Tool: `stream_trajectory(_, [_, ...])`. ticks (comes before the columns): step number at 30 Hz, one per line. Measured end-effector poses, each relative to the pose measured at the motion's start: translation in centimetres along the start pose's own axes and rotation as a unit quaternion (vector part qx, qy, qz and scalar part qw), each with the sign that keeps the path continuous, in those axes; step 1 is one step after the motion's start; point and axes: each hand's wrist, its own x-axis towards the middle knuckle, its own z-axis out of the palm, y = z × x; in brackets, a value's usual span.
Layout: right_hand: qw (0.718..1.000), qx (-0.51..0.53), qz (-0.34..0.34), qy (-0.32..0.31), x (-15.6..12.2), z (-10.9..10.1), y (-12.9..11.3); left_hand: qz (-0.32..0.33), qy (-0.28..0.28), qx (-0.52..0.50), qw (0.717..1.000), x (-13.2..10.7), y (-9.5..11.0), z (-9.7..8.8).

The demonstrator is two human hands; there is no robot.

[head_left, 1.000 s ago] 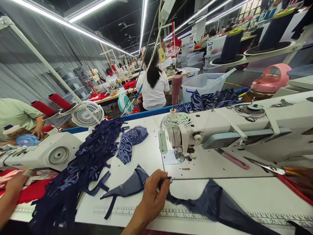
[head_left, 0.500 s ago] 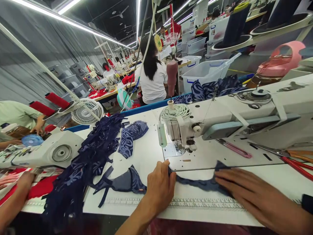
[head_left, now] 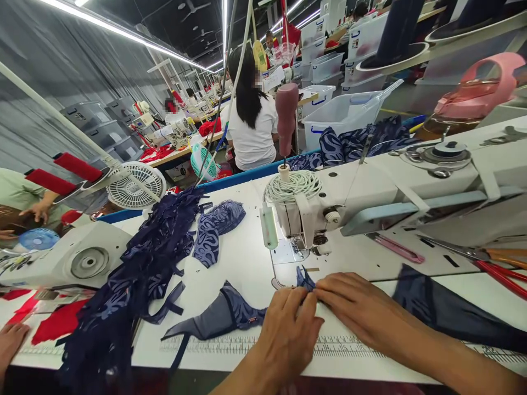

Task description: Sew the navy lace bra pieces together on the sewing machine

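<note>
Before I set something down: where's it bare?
Bare but for specks: tabletop between patterned cup and sewing machine; a strip of machine bed between right hand and pink tool. Crowded: left, navy pile; right, scissors; front, left hand on navy fabric.

The machine (head_left: 382, 180) looks like smooth painted metal; the scissors (head_left: 463, 250) before it have shiny metal blades. Left of it, sheer matt cloth (head_left: 212, 314) lies on the smooth, glossy counter (head_left: 236, 263).

Garment workshop, sewing machine (head_left: 376, 180), red thread cones (head_left: 78, 167)
</note>
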Motion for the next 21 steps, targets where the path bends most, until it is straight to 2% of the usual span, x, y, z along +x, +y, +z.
stream_trajectory(6, [1.0, -0.016, 0.005, -0.012, -0.08, 0.06, 0.4, 0.051, 0.021, 0.055, 0.997, -0.15, -0.79, 0.15])
stream_trajectory(10, [1.0, -0.029, 0.0, -0.004, -0.03, 0.27, 0.04, 0.037, 0.009, 0.043, 0.998, -0.14, -0.88, 0.23])
stream_trajectory(13, [0.999, -0.048, -0.009, 0.02, 0.04, 0.39, -0.18, 0.035, 0.022, 0.048, 0.998, -0.02, -0.83, -0.03])
stream_trajectory(16, [0.998, -0.05, -0.009, 0.028, -0.06, 0.44, -0.25, 0.038, 0.037, 0.05, 0.997, 0.01, -0.83, -0.19])
stream_trajectory(21, [0.999, -0.036, -0.003, 0.028, -0.72, 0.85, -0.16, 0.06, 0.022, 0.05, 0.997, -0.36, -0.87, 0.02])
